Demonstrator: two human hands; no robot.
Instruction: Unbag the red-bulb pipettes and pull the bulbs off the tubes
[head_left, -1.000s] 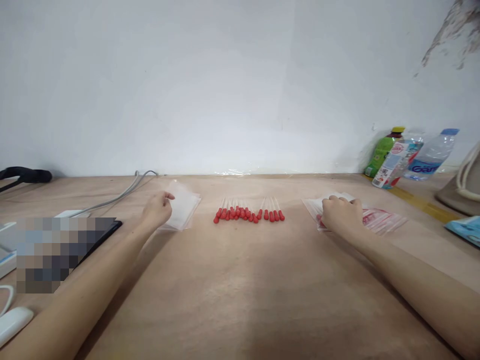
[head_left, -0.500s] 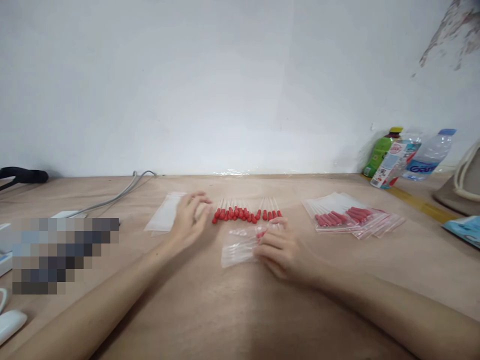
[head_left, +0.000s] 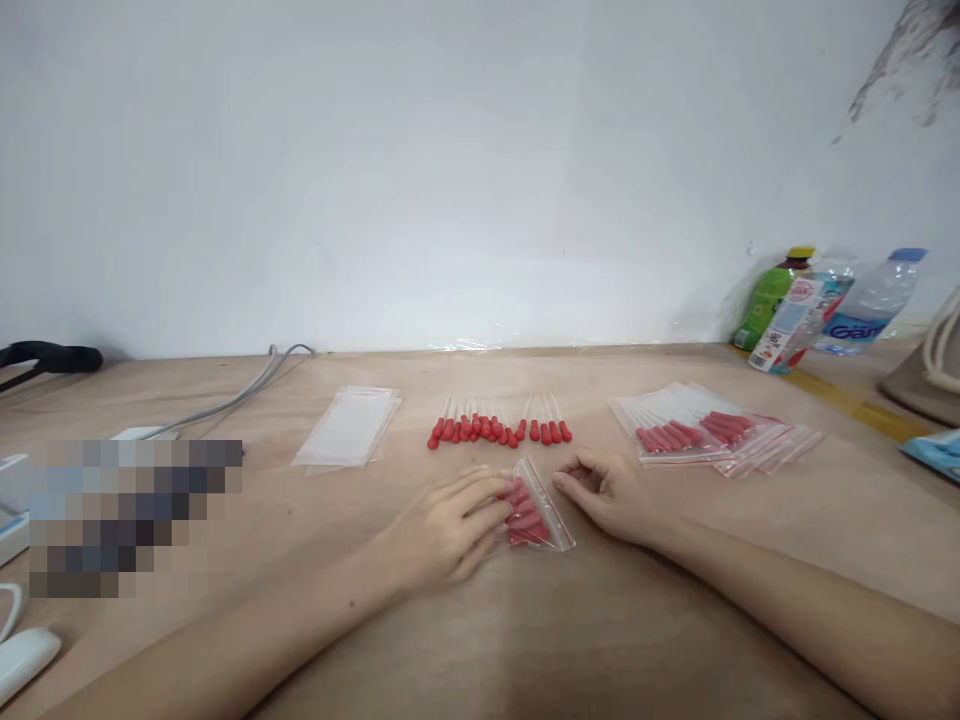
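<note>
Under my left hand, a clear zip bag lies on the table with several red-bulbed droppers inside. The fingers of that hand lie stretched over the bag and hide its left part. Just right of the bag's zip edge, my right hand rests with bent fingers, a gap inside them and nothing visibly held. Behind both hands, loose droppers form a row, red bulbs toward me and clear tubes toward the wall.
Flat clear bags are stacked at left. Filled dropper bags overlap at right. Bottles and a carton stand by the wall. A grey cable, a white mouse and a blurred-out patch are on the left.
My left hand has moved right, from beside the stacked bags onto the filled bag. My right hand has come off the bag to its right. The red bulbs in it now show.
</note>
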